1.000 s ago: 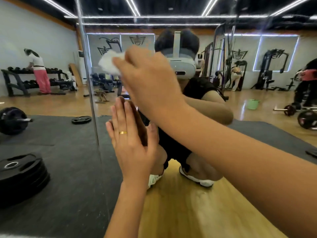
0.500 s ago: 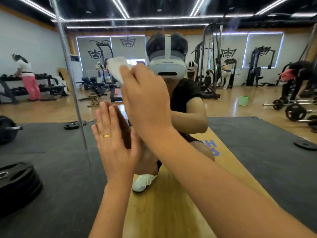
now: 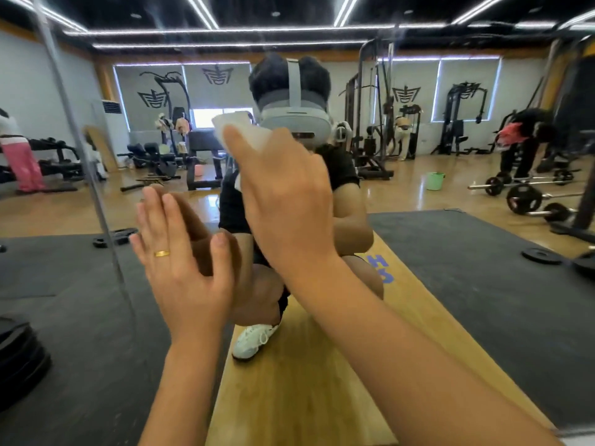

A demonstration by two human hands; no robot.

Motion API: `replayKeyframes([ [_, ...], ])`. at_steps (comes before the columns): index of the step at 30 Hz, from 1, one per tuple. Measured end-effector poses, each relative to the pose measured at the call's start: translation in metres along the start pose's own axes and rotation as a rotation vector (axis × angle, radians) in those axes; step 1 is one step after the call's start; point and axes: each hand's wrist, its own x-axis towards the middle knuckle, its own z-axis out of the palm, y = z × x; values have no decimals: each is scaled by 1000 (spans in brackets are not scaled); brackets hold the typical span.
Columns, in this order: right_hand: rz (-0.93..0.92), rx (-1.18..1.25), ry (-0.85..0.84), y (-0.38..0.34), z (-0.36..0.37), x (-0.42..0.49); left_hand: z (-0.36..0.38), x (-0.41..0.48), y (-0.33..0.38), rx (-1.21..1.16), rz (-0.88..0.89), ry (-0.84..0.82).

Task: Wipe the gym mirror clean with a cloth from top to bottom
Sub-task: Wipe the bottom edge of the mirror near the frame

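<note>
We face the mirror [image 3: 450, 268], seam [image 3: 96, 194] at 10 o'clock.
Our left hand [image 3: 183, 262] lies flat on it; right hand [image 3: 286, 201] presses cloth [image 3: 244, 127] flat at 12.

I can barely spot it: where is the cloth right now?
Head view, upper centre: the white cloth is pressed by the right hand against the mirror, above and right of the flat left hand.

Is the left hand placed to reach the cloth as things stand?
Probably yes: left hand lies flat on the mirror, lower left of the cloth, nothing between; the right hand covers most of it.
</note>
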Motion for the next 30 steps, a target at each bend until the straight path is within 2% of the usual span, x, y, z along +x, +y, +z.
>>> replayKeyframes([
  [2, -17, -23, 33, 29, -14, -4, 1, 0, 0, 1, 5, 13],
  [6, 159, -115, 197, 88, -44, -9, 2, -1, 2, -4, 6, 25],
  [9, 295, -8, 237, 76, -34, -8, 3, -1, 0, 12, 13, 30],
  [12, 144, 59, 117, 40, -16, -14, 4, 0, 0, 6, 15, 37],
  [15, 0, 23, 31, 48, -20, -12, 6, 1, 1, 17, 18, 39],
  [17, 26, -42, 87, 74, -30, -6, 6, 1, 0, 19, 22, 48],
  [19, 133, -89, 175, 95, -40, 0, 5, 0, 0, 13, 26, 45],
  [22, 249, -30, 233, 94, -37, 4, 3, 0, 3, -3, 21, 30],
  [24, 243, 31, 195, 84, -34, -1, 1, 1, 13, -24, 40, 45],
  [26, 198, 43, 118, 85, -39, -8, 4, 1, 35, -86, 146, 54],
  [30, 68, -84, -9, 117, -68, -15, 23, 0, 94, -160, 336, -20],
])
